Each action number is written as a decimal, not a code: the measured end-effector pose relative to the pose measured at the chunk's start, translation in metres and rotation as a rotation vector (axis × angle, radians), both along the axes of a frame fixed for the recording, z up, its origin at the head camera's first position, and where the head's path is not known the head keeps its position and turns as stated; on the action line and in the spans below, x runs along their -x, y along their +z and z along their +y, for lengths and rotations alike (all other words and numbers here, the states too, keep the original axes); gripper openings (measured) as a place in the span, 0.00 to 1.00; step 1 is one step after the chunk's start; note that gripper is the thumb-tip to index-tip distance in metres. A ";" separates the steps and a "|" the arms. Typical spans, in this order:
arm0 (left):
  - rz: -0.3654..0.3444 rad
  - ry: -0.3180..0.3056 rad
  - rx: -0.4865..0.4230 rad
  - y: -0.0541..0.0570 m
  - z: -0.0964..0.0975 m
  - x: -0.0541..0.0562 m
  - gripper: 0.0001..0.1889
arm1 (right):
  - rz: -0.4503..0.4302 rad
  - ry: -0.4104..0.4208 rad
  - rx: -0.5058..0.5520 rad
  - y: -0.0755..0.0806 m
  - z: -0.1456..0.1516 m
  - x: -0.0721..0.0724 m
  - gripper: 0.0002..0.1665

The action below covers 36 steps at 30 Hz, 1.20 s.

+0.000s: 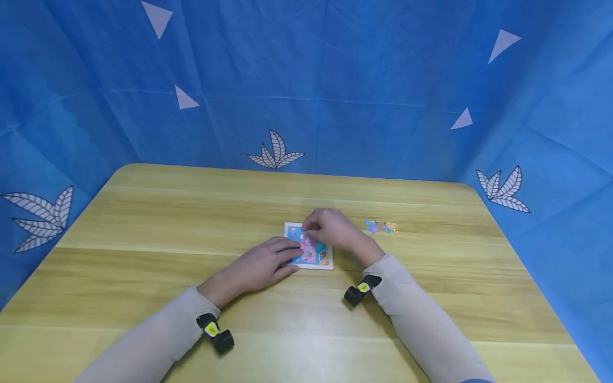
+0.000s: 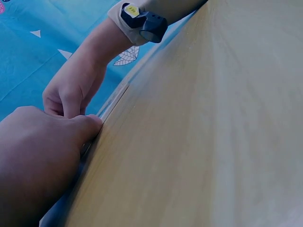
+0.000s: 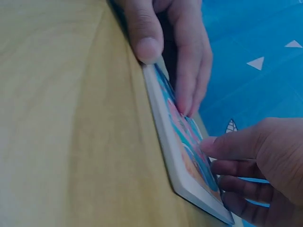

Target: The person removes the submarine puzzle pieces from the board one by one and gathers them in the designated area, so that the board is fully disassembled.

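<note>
A small jigsaw puzzle board (image 1: 323,266) with a white border and a pink and blue picture lies flat on the table. My left hand (image 1: 268,264) rests on its left side, fingers spread over the picture and thumb at the near edge. Above the far part of the board is my right hand (image 1: 330,229), with bent fingers and the thumb close to the forefinger. In the right wrist view its thumb (image 3: 232,144) is right at the picture; whether a piece is between the fingertips is hidden. The left wrist view shows both hands close together.
Several loose puzzle pieces (image 1: 381,227) lie right of the board, beyond the right forearm. The wooden table (image 1: 191,207) backs onto a blue cloth (image 1: 311,69) with printed leaves and triangles. Each sleeve carries a black wrist camera.
</note>
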<state>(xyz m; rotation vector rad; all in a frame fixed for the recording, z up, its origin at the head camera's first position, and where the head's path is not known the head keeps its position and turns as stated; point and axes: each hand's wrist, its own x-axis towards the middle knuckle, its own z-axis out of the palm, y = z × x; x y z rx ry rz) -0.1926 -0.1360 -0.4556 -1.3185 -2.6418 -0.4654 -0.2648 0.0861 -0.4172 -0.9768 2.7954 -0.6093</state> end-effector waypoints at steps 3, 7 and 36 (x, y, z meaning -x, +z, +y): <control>0.012 -0.006 -0.007 -0.001 0.000 0.000 0.22 | 0.047 0.000 -0.020 -0.001 -0.002 -0.003 0.06; 0.029 -0.012 -0.014 -0.002 0.000 0.001 0.22 | 0.076 0.000 -0.032 -0.001 -0.005 -0.006 0.07; 0.030 -0.021 -0.022 -0.004 0.000 0.003 0.22 | -0.184 -0.149 0.148 -0.006 -0.009 -0.003 0.11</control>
